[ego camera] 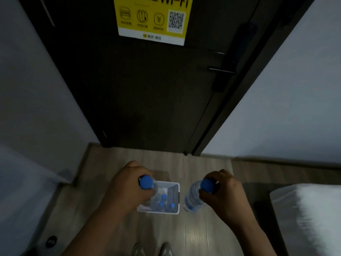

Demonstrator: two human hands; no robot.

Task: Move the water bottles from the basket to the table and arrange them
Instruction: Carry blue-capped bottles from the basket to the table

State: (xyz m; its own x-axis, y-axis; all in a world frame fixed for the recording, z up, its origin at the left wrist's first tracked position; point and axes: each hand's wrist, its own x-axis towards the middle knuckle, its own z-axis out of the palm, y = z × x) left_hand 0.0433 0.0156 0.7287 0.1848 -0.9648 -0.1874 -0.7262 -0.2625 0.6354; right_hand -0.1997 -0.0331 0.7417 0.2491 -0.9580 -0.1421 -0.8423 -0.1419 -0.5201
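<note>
A white plastic basket [176, 187] stands on the wooden floor below me, with three blue-capped water bottles [162, 201] upright inside. My left hand [125, 183] is shut around the neck of a clear water bottle with a blue cap [146, 182], held above the basket's left side. My right hand [224, 189] grips a second water bottle [192, 197] by its neck, hanging upright just right of the basket. No table is in view.
A dark closed door [147, 89] with a yellow Wi-Fi poster [153, 17] and a handle [221, 70] faces me. White walls flank it. A white bed corner [304, 218] lies at the right. My shoes [153, 250] show at the bottom edge.
</note>
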